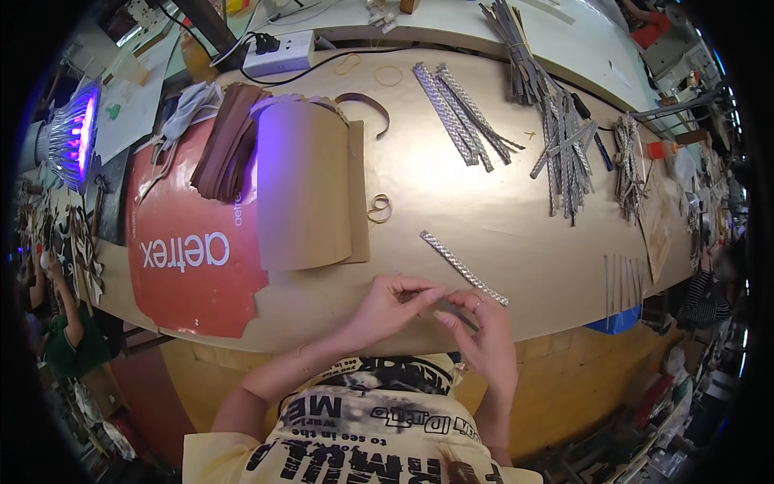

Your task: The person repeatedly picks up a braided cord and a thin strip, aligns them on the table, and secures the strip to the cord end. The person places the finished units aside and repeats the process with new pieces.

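Close to the table's near edge, my left hand (pixel 399 306) and my right hand (pixel 484 327) meet, fingertips pinched together. A thin grey strip (pixel 457 311) shows between them, mostly hidden by the fingers. Just beyond my right hand lies a silvery braided strap (pixel 463 268), slanting on the brown paper. Farther off is a group of similar braided straps (pixel 459 117). To their right are a pile of grey braided straps (pixel 564 153) and a bundle of flat grey strips (pixel 516 52).
On the left, a brown curved sheet (pixel 305 185) and dark brown strips (pixel 226 145) rest on a red board (pixel 189 278). A lit lamp (pixel 74 133) stands at far left. A white power strip (pixel 279 53) and cables lie behind. A tied bundle (pixel 627 165) sits right.
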Demonstrator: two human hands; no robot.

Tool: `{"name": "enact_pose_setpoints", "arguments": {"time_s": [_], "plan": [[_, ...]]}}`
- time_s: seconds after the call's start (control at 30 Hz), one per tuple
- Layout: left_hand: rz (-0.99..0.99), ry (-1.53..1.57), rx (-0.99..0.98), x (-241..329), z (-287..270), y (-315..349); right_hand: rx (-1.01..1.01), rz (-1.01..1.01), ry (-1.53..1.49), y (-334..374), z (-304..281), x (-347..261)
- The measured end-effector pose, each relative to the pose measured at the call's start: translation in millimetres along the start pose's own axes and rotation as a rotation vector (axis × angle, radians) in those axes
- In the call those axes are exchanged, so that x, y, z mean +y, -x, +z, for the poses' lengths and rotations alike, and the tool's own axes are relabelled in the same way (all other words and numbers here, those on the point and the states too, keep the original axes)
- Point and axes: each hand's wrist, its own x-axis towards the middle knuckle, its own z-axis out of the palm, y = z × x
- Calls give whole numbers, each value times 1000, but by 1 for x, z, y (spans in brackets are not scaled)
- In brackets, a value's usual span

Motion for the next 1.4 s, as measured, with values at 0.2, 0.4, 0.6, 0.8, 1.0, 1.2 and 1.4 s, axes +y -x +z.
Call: {"name": "enact_pose_setpoints", "arguments": {"time_s": [0.2, 0.4, 0.6, 0.8, 1.0, 1.2, 1.4], "plan": [[489, -729, 333, 3, -5, -22, 27, 284, -70, -36, 18, 5], [594, -1259, 361, -3, -18, -23, -35, 283, -58, -70, 21, 21], [550, -1432, 342, -13, -16, -28, -55, 327, -62, -82, 29, 27], [559, -1492, 344, -15, -16, -29, -58, 345, -76, -79, 31, 31], [557, -1481, 342, -16, -16, -29, -43, 329, -58, -81, 31, 27], [555, -1450, 333, -15, -17, -28, -35, 360, -62, -82, 32, 26], [538, -1413, 340, -9, -15, -28, -26, 354, -38, -81, 33, 28]]}}
